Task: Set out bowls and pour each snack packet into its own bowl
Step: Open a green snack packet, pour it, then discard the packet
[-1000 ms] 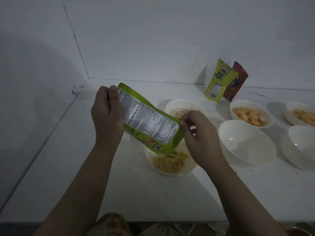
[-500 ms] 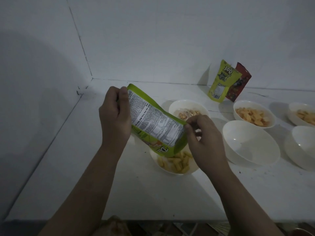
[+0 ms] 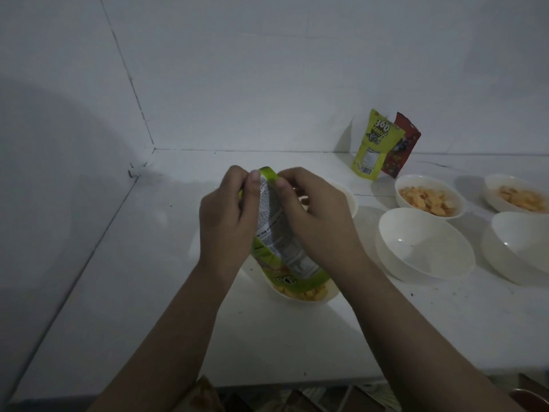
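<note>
Nearest the camera, a green snack packet (image 3: pixel 279 233) is held upended over a white bowl (image 3: pixel 300 294) on the counter (image 3: pixel 148 292), its mouth turned down toward the yellow pieces already lying there. The upper end of the packet is pinched by the left hand (image 3: pixel 227 221), thumb pressed on the printed back, and by the right hand (image 3: pixel 315 215), whose fingers are curled round the same end; both grips are closed tight on the packet. The step in hand is judged to be the emptying of this packet, and it looks nearly done. Next, a shake or squeeze would be called for to free any last pieces, with the mouth kept over the bowl so nothing is spilled. Just to the right an empty bowl (image 3: pixel 424 245) is seen, and a second bowl (image 3: pixel 520 245), seemingly empty, at the frame edge. Behind the hands another bowl (image 3: pixel 352 200) is largely hidden. Farther back, two bowls (image 3: pixel 429 197) (image 3: pixel 517 197) are filled with orange pieces. Against the wall a yellow-green packet (image 3: pixel 374 147) and a red packet (image 3: pixel 402 147) stand upright, touching, apparently still to be poured.
</note>
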Demonstrator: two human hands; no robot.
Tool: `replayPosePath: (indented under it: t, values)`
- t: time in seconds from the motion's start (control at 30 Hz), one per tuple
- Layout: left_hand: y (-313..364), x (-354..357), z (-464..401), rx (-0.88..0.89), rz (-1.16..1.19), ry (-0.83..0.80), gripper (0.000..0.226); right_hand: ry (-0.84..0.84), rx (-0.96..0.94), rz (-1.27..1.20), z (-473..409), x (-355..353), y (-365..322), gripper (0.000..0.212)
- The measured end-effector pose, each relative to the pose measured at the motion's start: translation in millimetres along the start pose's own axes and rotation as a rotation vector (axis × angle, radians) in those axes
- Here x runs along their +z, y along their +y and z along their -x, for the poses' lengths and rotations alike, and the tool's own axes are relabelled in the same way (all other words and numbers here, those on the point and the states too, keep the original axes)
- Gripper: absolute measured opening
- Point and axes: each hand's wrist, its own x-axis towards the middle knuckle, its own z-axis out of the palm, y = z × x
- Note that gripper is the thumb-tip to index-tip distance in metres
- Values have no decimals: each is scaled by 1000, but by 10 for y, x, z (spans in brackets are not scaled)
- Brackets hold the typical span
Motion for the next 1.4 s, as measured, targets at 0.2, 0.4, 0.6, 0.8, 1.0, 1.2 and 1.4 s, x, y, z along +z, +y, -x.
replayPosePath:
  t: [0.2, 0.4, 0.6, 0.8, 1.0, 1.2, 1.4]
  values:
    - [36, 44, 14, 4, -18, 31, 34, 144, 17, -67, -5, 125, -50, 17]
    - [-76, 110, 143, -153, 65, 36, 54, 255, 77, -112, 104, 20, 36, 16]
    - [-35, 202, 194, -389, 564, -157, 56, 363, 206, -370, 216, -140, 192, 20]
    - [61, 292, 204, -466, 661, -226, 61, 397, 350, -513, 251, -214, 278, 22]
    - [116, 349, 83, -409, 685, -185, 54, 231, 359, -554, 314, -269, 247, 31]
    - [74, 379, 40, -413, 683, -221, 67, 173, 321, -647, 301, -297, 295, 31]
    - [88, 362, -24, -461, 749, -179, 24, 301, 292, -658, 266, -337, 298, 19]
